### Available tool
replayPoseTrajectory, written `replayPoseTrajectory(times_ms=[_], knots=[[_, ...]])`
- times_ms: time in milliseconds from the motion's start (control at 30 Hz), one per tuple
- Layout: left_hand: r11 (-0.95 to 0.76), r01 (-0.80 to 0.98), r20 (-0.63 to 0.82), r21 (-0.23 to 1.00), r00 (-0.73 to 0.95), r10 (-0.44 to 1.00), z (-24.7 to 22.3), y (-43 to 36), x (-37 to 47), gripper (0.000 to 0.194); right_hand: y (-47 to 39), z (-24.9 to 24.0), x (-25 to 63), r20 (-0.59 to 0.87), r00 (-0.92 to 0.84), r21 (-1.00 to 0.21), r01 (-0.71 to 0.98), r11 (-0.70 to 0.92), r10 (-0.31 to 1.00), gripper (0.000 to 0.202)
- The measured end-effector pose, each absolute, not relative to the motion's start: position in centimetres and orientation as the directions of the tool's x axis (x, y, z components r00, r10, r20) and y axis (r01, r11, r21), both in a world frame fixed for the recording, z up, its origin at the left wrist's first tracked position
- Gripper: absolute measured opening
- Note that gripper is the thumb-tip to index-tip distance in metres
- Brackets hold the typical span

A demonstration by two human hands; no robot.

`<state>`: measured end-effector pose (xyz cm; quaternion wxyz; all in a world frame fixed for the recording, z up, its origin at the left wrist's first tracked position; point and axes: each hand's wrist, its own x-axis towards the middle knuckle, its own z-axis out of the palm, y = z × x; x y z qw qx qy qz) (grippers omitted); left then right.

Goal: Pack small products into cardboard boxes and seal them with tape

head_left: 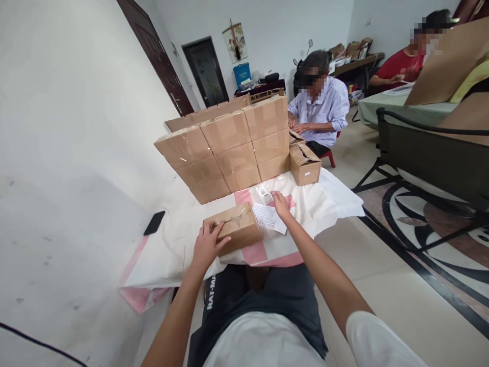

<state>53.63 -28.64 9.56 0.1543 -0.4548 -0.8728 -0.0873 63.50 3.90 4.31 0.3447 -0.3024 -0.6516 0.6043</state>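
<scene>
A taped brown cardboard box (pixel 240 228) lies on the cloth-covered table in front of me. My left hand (pixel 208 243) grips its left end, fingers over the top and thumb along the near side. Beyond the box's right end, my right hand (pixel 281 205) stretches its fingers toward a small white box (pixel 263 193) with a printed label. Those fingertips are at its right edge; whether they touch it I cannot tell. Between my right forearm and the brown box lies a white sheet of printed labels (pixel 269 218).
Stacked cardboard boxes (pixel 237 148) form a wall along the table's far side. A box with raised flaps (pixel 305 165) stands at the right end. A black phone (pixel 154 223) lies at the left by the wall. Two other people sit farther back, one behind the stack, one at another table (pixel 367 109).
</scene>
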Motion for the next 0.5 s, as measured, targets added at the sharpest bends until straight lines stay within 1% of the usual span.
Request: replayPoseTrajectory(times_ms=[100, 167, 233, 367, 500], knots=[[0.59, 0.808, 0.374, -0.007, -0.545, 0.75, 9.4, -28.6, 54.1, 0.06, 7.6, 4.6, 61.3, -0.099, -0.605, -0.99, 0.137, -0.019, 0.79, 0.03], [0.603, 0.797, 0.371, 0.005, -0.562, 0.74, 9.4, -28.6, 54.4, 0.06, 8.9, 5.0, 59.7, -0.218, -0.605, -0.965, 0.252, -0.076, 0.766, 0.035], [0.619, 0.785, 0.358, 0.027, -0.586, 0.727, 9.6, -28.6, 54.7, 0.059, 9.7, 5.7, 58.3, -0.299, -0.599, -0.931, 0.353, -0.091, 0.743, 0.04], [0.643, 0.763, 0.343, 0.065, -0.622, 0.704, 9.9, -28.4, 55.3, 0.06, 10.5, 7.2, 56.1, -0.362, -0.615, -0.873, 0.487, -0.023, 0.701, 0.037], [0.675, 0.734, 0.373, 0.073, -0.648, 0.664, 9.7, -28.3, 55.8, 0.062, 10.7, 7.5, 55.0, -0.384, -0.64, -0.842, 0.539, 0.033, 0.666, 0.03]])
